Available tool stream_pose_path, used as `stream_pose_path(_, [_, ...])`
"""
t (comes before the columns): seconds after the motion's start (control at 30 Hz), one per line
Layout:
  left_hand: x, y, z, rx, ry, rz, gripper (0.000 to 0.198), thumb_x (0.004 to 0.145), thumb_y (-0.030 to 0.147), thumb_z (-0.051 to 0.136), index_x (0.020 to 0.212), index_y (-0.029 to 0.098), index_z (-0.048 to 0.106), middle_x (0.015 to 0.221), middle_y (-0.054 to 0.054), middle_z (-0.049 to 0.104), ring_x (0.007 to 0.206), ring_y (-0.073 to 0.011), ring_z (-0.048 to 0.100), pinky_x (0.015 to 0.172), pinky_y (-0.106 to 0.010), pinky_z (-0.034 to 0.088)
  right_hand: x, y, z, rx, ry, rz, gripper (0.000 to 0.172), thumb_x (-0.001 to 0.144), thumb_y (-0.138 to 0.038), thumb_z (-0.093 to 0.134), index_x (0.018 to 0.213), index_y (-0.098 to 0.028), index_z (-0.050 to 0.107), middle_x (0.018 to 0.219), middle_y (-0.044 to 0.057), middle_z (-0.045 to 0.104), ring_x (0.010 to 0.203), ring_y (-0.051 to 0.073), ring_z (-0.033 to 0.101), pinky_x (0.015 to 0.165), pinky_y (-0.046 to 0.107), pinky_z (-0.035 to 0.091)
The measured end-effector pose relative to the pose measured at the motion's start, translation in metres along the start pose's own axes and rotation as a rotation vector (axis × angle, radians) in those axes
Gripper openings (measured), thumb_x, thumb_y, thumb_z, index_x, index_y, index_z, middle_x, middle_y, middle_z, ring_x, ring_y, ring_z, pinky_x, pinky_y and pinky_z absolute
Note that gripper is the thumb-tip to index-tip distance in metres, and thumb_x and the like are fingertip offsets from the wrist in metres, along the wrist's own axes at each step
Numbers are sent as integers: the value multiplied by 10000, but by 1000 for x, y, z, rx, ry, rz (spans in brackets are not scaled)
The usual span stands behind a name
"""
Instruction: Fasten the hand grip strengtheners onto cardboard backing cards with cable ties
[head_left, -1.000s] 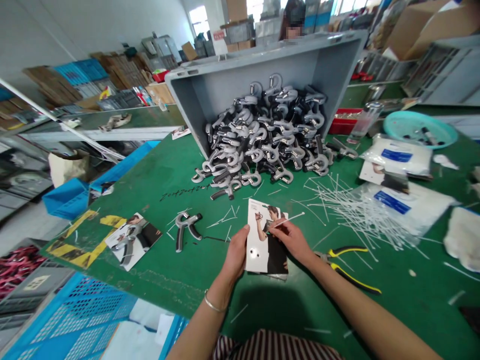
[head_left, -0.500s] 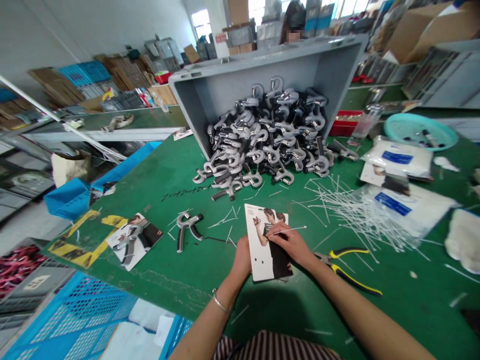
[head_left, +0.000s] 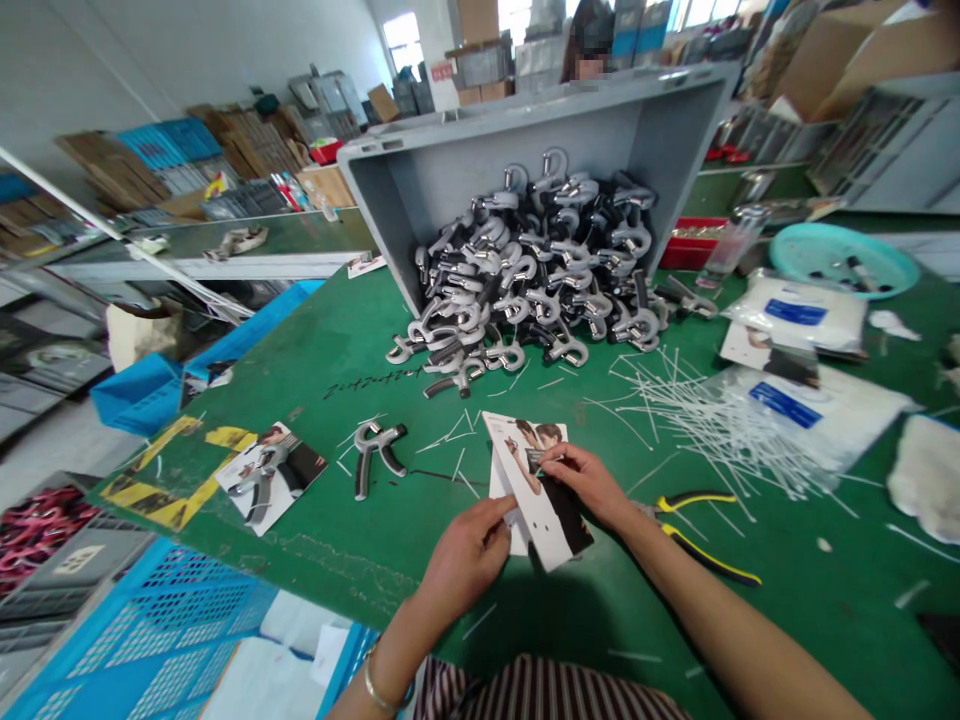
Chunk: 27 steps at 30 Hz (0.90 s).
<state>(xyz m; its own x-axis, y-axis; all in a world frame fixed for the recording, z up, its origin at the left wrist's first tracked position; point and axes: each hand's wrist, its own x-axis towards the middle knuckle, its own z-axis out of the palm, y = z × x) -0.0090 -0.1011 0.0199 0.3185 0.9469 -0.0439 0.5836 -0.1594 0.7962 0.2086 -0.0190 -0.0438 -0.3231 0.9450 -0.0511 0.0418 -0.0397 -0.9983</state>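
Observation:
A folded printed card (head_left: 534, 500), white and black with a photo of people, is tilted in front of me with its layers spread apart at the bottom. My left hand (head_left: 472, 545) is closed at the card's left side, its index finger reaching in at the lower layer. With thumb and fingers pinched, my right hand (head_left: 589, 483) grips the right edge. Whether a cable tie is in those fingers is hidden. Left of the card lies a grey and black hand grip strengthener (head_left: 379, 455). Pliers (head_left: 697, 535) with yellow and black handles rest beside my right forearm.
A tipped grey crate (head_left: 525, 115) spills a heap of hand grips (head_left: 517, 270) onto the green table (head_left: 337, 560). White cable ties (head_left: 727, 430) are scattered at right near plastic bags (head_left: 832, 410). Another card with a hand grip (head_left: 271, 475) lies left. A person (head_left: 589, 45) is behind the crate.
My left hand has come out from behind the card to its left side. The card has tilted and its layers have parted. The white cable tie seen at my right fingers no longer shows.

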Motion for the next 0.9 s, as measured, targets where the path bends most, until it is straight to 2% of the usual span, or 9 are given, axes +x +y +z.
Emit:
stream_pose_path(0.1, [-1,14,-5,-3,-106,121,359,907,131,465,1171,240,681,1018,-80,679,941,-212,610,878,-316,470,-1,1,0,16,9,14,216,834,-400,659,909,-198,672,907,13,682,821,176,591,782,297,443])
stream_pose_path(0.2, [-1,25,-12,-50,-233,268,418,924,129,441,1301,229,592,1198,-109,630,1124,-227,562,1017,-355,434,-2,4,-1,37,23,22,217,832,-402,664,906,-198,669,891,5,678,793,164,582,762,287,438])
stream_pose_path(0.3, [2,25,-14,-48,-266,283,448,950,147,404,1368,238,535,1269,-114,608,1171,-228,555,1056,-368,419,-2,6,-2,58,25,21,223,834,-411,666,906,-200,666,876,-5,670,768,155,575,760,284,435])
stream_pose_path(0.37, [7,20,-11,-19,-226,245,416,965,178,399,1336,248,574,1302,-107,606,1204,-241,551,1079,-376,397,-2,7,-2,68,19,17,230,830,-417,670,905,-200,667,867,-8,669,770,156,577,766,287,436])
stream_pose_path(0.47, [19,9,-1,-2,-58,171,347,932,194,480,1223,252,660,1344,-94,592,1272,-280,501,1121,-411,339,-3,7,-2,75,11,7,230,827,-415,675,902,-198,665,883,-3,674,801,164,589,788,295,441])
stream_pose_path(0.53, [30,0,8,-31,33,115,294,880,173,550,1119,242,705,1293,-93,624,1245,-294,516,1103,-413,356,-5,6,-2,73,-4,2,230,824,-412,681,899,-195,667,884,8,681,819,175,599,798,306,449])
stream_pose_path(0.7, [49,-17,25,-45,76,4,217,788,72,585,900,187,730,891,-108,710,887,-264,643,942,-394,463,-11,1,0,52,-75,-14,219,861,-408,652,915,-201,699,883,29,700,862,197,622,850,333,453])
stream_pose_path(0.77, [49,-18,26,-66,92,-10,199,787,77,586,857,192,732,848,-103,706,848,-258,641,912,-387,469,-12,0,0,46,-72,-22,218,876,-413,636,934,-211,697,901,28,697,881,200,621,865,338,450])
stream_pose_path(0.9, [42,-12,21,-233,171,-43,181,762,101,626,821,223,746,894,-77,717,889,-255,639,899,-364,471,-13,0,2,-13,-58,-65,234,907,-428,594,977,-223,681,926,28,685,893,205,619,850,333,457])
